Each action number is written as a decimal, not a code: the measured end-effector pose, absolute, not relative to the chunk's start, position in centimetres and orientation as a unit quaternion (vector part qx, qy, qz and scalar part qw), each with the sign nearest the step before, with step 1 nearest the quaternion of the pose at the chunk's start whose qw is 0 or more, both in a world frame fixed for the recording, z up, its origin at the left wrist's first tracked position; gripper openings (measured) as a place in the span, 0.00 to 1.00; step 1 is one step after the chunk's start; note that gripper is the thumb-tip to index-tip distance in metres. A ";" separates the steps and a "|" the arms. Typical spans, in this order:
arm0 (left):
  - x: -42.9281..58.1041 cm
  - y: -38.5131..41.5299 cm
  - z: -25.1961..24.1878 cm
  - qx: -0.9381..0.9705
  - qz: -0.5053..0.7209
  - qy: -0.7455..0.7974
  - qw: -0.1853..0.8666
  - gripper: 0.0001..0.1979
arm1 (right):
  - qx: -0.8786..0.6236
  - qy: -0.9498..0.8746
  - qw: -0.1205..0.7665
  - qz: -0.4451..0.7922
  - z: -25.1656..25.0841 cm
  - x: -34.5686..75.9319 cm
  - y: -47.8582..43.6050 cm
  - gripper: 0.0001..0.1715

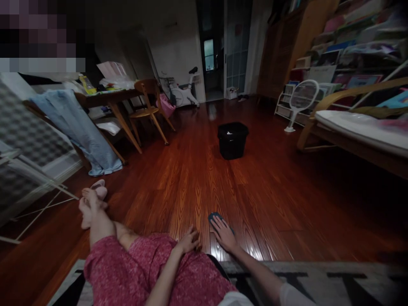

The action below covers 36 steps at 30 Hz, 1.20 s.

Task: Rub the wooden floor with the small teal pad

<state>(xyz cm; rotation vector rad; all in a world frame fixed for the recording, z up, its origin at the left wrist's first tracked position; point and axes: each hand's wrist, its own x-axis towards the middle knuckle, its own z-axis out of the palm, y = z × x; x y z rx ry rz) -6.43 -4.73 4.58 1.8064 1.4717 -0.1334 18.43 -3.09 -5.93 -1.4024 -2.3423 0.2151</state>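
I sit on the floor with my legs in pink patterned trousers stretched to the left. My right hand lies flat, palm down, on a small dark blue cloth on the glossy wooden floor. Only the cloth's far edge shows beyond my fingers. My left hand rests next to my knee with its fingers loosely curled and spread, touching the floor and holding nothing. A black bucket stands further out on the floor, well beyond both hands.
A wooden table with a blue cloth draped over it and a chair stand at the left. A white drying rack is near left. At the right are a cushioned armchair, bookshelves and a white racket-shaped swatter.
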 end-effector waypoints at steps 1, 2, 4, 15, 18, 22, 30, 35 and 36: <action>-6.4 -4.7 4.4 0.713 -0.053 0.577 0.394 0.38 | -0.492 -0.844 0.197 0.084 -5.6 19.5 -2.9 0.32; -6.4 -4.7 4.3 0.714 -0.055 0.576 0.395 0.38 | -0.489 -0.846 0.192 0.089 -5.2 20.9 -2.6 0.32; -6.3 -4.6 4.1 0.711 -0.062 0.576 0.398 0.38 | -0.508 -0.836 0.184 0.090 -4.9 24.1 -1.8 0.31; -4.5 -4.6 4.1 0.715 -0.094 0.563 0.404 0.40 | -0.796 -0.569 0.204 -0.018 -5.4 40.2 -0.8 0.35; -3.4 -4.6 3.8 0.726 -0.104 0.547 0.404 0.42 | -0.831 -0.508 0.225 -0.032 -5.3 38.1 -0.9 0.36; -1.4 -4.5 3.6 0.741 -0.150 0.537 0.375 0.42 | -0.825 -0.517 0.227 -0.016 -5.3 32.3 -1.0 0.37; 2.1 -3.7 3.8 0.754 -0.184 0.538 0.329 0.61 | -0.611 -0.766 0.192 0.059 -5.7 26.8 -2.4 0.33; 4.8 -3.4 2.9 0.668 0.039 0.672 0.317 0.59 | -0.633 -0.749 0.182 0.069 -5.5 34.7 0.1 0.33; 5.0 -3.3 2.8 0.617 0.142 0.716 0.295 0.49 | -0.659 -0.727 0.181 0.062 -5.4 36.9 0.9 0.35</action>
